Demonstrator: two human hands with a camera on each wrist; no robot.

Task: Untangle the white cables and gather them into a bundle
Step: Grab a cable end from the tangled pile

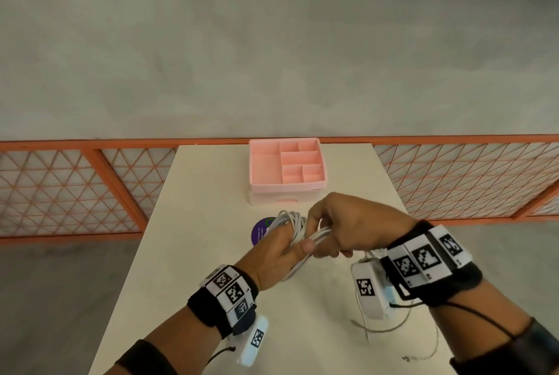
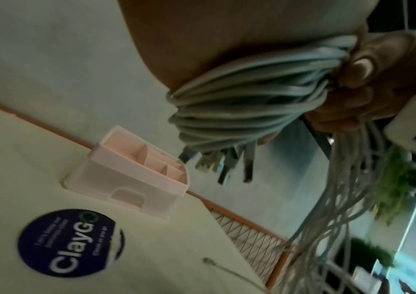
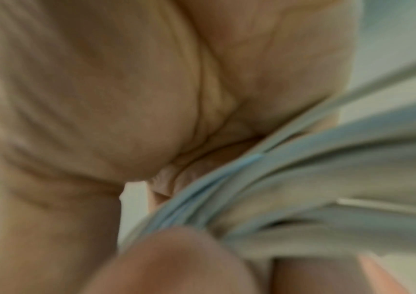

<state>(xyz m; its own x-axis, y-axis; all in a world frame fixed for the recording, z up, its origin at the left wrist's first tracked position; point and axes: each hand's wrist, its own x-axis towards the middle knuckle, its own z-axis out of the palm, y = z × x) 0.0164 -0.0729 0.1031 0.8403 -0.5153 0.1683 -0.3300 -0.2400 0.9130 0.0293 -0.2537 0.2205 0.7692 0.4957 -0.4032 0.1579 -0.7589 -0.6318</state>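
Note:
Both hands hold a bundle of white cables (image 1: 298, 227) above the middle of the table. My left hand (image 1: 279, 249) grips the bundle, thumb pressed over the strands. My right hand (image 1: 338, 227) curls round the same bundle from the right. In the left wrist view the white cables (image 2: 247, 103) are wound tightly together, several USB plugs (image 2: 223, 166) stick out below the wrap, and loose strands (image 2: 348, 199) hang down. The right wrist view is blurred: the white cables (image 3: 315, 179) run across my right palm (image 3: 126, 99).
A pink divided organizer box (image 1: 287, 167) stands at the far end of the cream table (image 1: 196, 223). A round dark blue sticker (image 1: 260, 231) lies under the hands. A loose thin cable (image 1: 393, 332) trails on the table near my right wrist. Orange mesh railing (image 1: 75, 187) borders the table.

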